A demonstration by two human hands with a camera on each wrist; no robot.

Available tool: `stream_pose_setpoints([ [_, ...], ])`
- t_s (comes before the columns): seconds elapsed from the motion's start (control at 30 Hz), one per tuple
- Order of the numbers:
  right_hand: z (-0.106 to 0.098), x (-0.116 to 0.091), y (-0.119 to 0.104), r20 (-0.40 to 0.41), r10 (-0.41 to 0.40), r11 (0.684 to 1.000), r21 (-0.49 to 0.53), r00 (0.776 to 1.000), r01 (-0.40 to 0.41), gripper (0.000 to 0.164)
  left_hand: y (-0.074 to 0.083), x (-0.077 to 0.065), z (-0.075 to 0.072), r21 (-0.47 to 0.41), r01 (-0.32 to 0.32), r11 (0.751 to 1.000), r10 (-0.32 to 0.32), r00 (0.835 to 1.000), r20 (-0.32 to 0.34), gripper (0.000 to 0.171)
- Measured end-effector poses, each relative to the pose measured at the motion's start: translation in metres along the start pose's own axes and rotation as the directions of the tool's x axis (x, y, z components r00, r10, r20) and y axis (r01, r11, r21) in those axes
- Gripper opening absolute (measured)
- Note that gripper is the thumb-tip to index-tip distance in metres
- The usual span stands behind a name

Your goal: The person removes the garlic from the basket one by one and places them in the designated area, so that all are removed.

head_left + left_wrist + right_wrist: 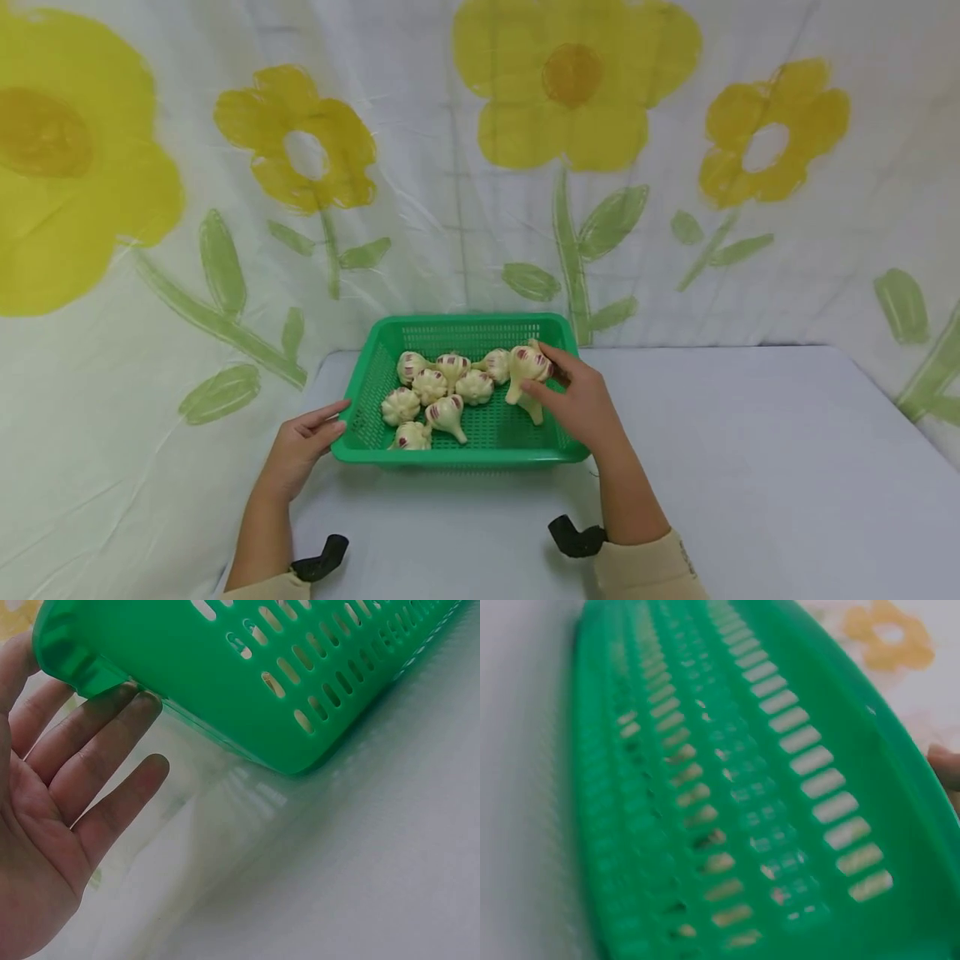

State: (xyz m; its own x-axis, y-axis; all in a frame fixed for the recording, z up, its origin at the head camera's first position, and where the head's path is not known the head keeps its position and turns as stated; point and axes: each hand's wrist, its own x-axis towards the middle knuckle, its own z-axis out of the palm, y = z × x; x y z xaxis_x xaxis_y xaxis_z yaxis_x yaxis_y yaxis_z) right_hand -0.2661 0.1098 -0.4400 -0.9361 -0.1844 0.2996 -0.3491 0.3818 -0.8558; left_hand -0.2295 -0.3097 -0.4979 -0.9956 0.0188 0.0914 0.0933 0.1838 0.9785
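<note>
A green plastic basket [461, 457] with slotted walls stands on the table with several garlic bulbs inside, cream with purple-red streaks, such as this loose bulb [447, 414]. Over its right end, my right hand [573, 396] pinches a garlic bulb [529, 364] between thumb and fingers, stem pointing down. A second stem [532, 408] shows just below it. My left hand [298, 446] touches the basket's left rim; in the left wrist view its fingers [97, 761] are fairly straight, tips under the rim. The right wrist view is blurred and filled mostly by the basket wall [900, 795].
The table [750, 467] has a white cover and reaches far to the right. Behind it hangs a white cloth painted with yellow flowers [577, 75]. Black wrist mounts [321, 558] show near both sleeves.
</note>
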Motion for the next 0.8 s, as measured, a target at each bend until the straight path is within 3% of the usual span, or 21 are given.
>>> stream_pose_setpoints([
  [0.23,-0.030,0.000,0.007,-0.098,0.047,0.998,0.048,0.994,-0.042,0.067,0.000,0.000,-0.002,-0.013,-0.017,1.000,0.017,1.000,-0.005,0.040],
  [0.37,-0.048,0.000,0.024,-0.189,0.116,0.991,0.088,0.975,-0.101,0.069,-0.001,0.000,-0.001,-0.007,-0.002,1.000,0.002,1.000,-0.008,0.041],
  [0.47,-0.060,0.000,0.039,-0.281,0.204,0.976,0.129,0.938,-0.174,0.071,0.000,0.000,-0.001,-0.002,0.004,1.000,-0.004,1.000,-0.009,0.043],
  [0.6,-0.072,-0.003,0.059,-0.376,0.339,0.939,0.187,0.862,-0.288,0.070,0.001,0.001,0.000,-0.008,0.003,1.000,-0.003,1.000,-0.004,0.044],
  [0.7,-0.077,-0.007,0.076,-0.398,0.420,0.907,0.199,0.815,-0.370,0.069,0.002,0.001,-0.001,-0.020,0.006,1.000,-0.006,1.000,0.000,0.043],
  [0.8,-0.079,-0.010,0.089,-0.397,0.476,0.879,0.202,0.785,-0.431,0.069,0.002,0.000,-0.001,-0.025,0.008,1.000,-0.008,1.000,0.000,0.042],
])
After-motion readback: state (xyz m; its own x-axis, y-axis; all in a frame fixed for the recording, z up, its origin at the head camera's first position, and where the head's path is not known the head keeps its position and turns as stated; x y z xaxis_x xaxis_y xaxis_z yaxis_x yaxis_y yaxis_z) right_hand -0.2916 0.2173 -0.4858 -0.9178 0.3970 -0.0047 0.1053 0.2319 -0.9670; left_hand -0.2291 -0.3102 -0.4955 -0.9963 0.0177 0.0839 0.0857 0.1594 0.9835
